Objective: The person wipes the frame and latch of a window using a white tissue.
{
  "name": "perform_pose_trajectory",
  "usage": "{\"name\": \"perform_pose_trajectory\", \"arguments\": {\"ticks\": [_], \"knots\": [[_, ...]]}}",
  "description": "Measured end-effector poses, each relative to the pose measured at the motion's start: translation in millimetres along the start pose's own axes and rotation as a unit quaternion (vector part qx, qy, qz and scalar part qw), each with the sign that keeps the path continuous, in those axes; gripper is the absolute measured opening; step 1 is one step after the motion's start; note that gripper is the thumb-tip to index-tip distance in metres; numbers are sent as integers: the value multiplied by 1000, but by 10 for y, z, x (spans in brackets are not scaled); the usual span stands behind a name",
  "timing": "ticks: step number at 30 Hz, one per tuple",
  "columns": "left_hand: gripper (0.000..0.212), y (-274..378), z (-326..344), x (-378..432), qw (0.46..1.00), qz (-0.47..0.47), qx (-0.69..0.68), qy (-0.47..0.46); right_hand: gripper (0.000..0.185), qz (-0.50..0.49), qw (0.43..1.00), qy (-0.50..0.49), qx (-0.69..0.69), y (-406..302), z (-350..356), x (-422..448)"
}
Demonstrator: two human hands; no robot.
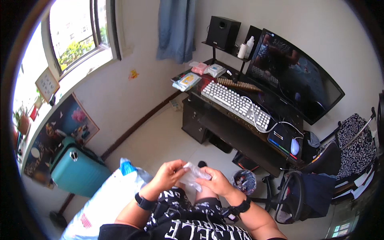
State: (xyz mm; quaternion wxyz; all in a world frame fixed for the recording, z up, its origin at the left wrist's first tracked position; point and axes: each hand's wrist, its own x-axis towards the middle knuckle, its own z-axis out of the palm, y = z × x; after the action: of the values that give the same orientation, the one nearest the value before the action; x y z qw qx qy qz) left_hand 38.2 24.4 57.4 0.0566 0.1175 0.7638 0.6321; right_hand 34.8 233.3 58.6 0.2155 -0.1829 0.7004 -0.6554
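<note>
A crumpled, thin white sheet [192, 177] is stretched between my two hands, above my knees. It looks like a wipe or a piece of plastic film; I cannot tell which. My left hand [168, 174] pinches its upper left end between thumb and fingers. On the other side, my right hand [218, 183] grips its right edge. Below my right hand, to the right, stands a waste bin [244, 181] with a plastic liner and litter inside. Left of my left forearm lies a large white bundle [111, 192] with a blue part at its top.
A dark desk [240, 132] ahead carries a white keyboard [235, 103], a mouse [295, 146], wipe packs [187, 80] and a curved monitor [294, 72]. A turquoise suitcase [79, 171] stands at left below the window. A swivel chair base [268, 192] and dark bag [315, 195] are at right.
</note>
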Motion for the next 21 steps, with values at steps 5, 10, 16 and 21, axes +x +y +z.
{"name": "perform_pose_trajectory", "arguments": {"ticks": [5, 10, 16, 21], "knots": [[16, -413, -351, 507, 996, -41, -63, 46, 19, 6, 990, 28, 138, 218, -140, 697], [11, -815, -624, 1271, 975, -126, -166, 74, 18, 15, 982, 47, 182, 476, -375, 1707], [7, -887, -1123, 2189, 953, -104, -215, 186, 33, -22, 995, 30, 90, 179, -560, 2816], [4, -413, -1653, 2436, 972, -133, -136, 139, 31, -4, 995, 19, 99, -329, -702, 3137]]}}
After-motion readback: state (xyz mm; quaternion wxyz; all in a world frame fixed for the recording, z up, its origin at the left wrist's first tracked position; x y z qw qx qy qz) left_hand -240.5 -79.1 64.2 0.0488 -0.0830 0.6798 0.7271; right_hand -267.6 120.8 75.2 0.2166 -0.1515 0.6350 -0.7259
